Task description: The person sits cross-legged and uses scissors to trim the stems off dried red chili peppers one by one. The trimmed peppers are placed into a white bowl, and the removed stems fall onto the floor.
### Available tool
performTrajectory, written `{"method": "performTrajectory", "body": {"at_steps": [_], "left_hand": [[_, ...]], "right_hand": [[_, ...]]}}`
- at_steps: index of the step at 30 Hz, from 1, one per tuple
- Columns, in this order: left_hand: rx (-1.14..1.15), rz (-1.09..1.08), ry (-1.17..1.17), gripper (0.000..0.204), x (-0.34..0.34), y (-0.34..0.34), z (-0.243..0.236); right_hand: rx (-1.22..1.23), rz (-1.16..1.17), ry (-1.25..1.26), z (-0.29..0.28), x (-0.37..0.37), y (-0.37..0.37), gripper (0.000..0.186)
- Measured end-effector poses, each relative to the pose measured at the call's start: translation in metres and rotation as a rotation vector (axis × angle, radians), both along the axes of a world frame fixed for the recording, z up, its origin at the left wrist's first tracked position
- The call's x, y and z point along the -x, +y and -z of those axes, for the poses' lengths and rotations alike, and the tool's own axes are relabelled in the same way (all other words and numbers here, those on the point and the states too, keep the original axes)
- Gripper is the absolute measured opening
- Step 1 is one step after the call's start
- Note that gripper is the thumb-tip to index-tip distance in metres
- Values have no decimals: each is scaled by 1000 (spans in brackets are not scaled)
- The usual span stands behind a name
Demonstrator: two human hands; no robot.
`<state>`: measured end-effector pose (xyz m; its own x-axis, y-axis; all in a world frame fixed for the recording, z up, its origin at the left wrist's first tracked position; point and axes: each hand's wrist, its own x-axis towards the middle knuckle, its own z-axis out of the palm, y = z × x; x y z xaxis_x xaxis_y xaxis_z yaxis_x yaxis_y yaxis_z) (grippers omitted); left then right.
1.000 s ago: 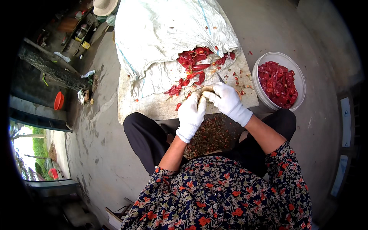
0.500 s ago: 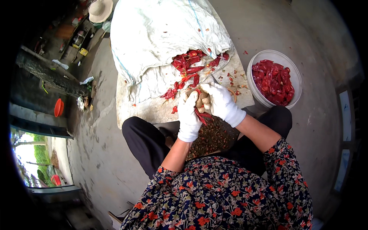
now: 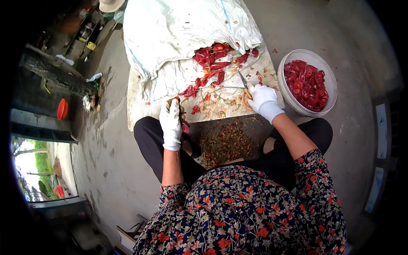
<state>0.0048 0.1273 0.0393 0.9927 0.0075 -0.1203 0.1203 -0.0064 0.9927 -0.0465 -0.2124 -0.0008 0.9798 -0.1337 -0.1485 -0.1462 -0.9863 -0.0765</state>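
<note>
My left hand (image 3: 170, 123), in a white glove with tan fingertips, is closed around red chili peppers (image 3: 185, 126). Bits of red show at its fingertips and beside its palm, above my left knee. At the board's right side my right hand (image 3: 264, 101), gloved alike, grips a pair of scissors (image 3: 246, 98) by the orange-brown handle loops. The dark blades point away from me, and the fingers partly cover the handles. Several loose red chilies (image 3: 204, 83) lie between the hands and a white woven sack (image 3: 182, 38), whose mouth spills more chilies.
A white bucket (image 3: 282, 80) of red chilies stands right of the pale board (image 3: 136, 114). Stem scraps (image 3: 227, 140) cover the area between my legs below the board. An orange basin (image 3: 62, 109) and a tree trunk (image 3: 55, 74) are at the left.
My hands have parted. The left went left and toward me with chilies in it; the right moved right and took hold of the scissors lying on the board. The view has shifted slightly.
</note>
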Motion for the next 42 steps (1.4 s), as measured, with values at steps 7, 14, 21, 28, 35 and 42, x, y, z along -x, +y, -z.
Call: {"method": "performTrajectory", "body": {"at_steps": [7, 14, 21, 28, 35, 42], "left_hand": [[-137, 104, -31, 23, 4, 7, 25], [214, 187, 105, 30, 20, -16, 9], [341, 281, 52, 33, 30, -49, 2], [314, 311, 19, 34, 39, -61, 1], [197, 344, -10, 37, 43, -64, 3], [-90, 294, -194, 26, 37, -55, 10]], "right_hand": [[-82, 49, 46, 28, -14, -4, 50], [-301, 156, 50, -35, -22, -6, 63], [-851, -147, -64, -86, 26, 49, 63], [-534, -401, -333, -50, 29, 47, 59], [-515, -434, -304, -59, 31, 47, 58], [-510, -424, -230, -64, 33, 54, 50]]}}
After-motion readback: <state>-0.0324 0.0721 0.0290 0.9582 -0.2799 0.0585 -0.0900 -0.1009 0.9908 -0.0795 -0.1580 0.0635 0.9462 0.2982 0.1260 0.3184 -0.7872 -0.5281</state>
